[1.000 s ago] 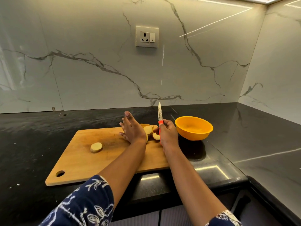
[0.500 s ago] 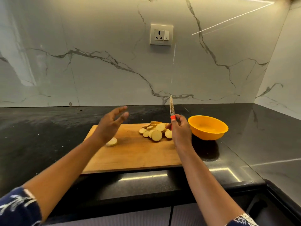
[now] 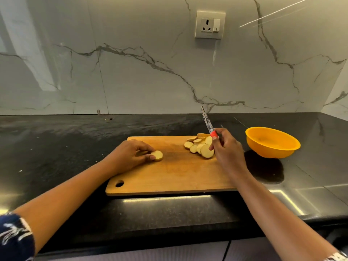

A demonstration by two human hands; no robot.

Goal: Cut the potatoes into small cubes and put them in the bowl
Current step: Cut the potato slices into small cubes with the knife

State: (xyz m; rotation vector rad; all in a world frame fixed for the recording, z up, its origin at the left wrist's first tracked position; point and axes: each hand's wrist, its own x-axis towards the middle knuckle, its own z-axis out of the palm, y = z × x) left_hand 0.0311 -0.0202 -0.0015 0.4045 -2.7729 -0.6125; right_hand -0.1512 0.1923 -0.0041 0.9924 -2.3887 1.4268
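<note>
slice [image 3: 157, 155]: pale round, left-centre on board [image 3: 169, 176] | pile [image 3: 200, 146]: overlapping rounds, board's far right corner | bowl [image 3: 271, 143]: orange, right of board | left hand [image 3: 128, 157]: palm down, fingers [image 3: 145, 146] pinching slice | right hand [image 3: 227, 149]: beside pile, gripping knife [image 3: 208, 122], blade tilted up

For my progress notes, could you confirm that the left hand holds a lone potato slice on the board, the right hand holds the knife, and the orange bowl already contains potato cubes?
Not quite: the head view shows the orange bowl empty. The rest stands: the left hand holds a lone potato slice on the board, and the right hand holds the knife.
</note>
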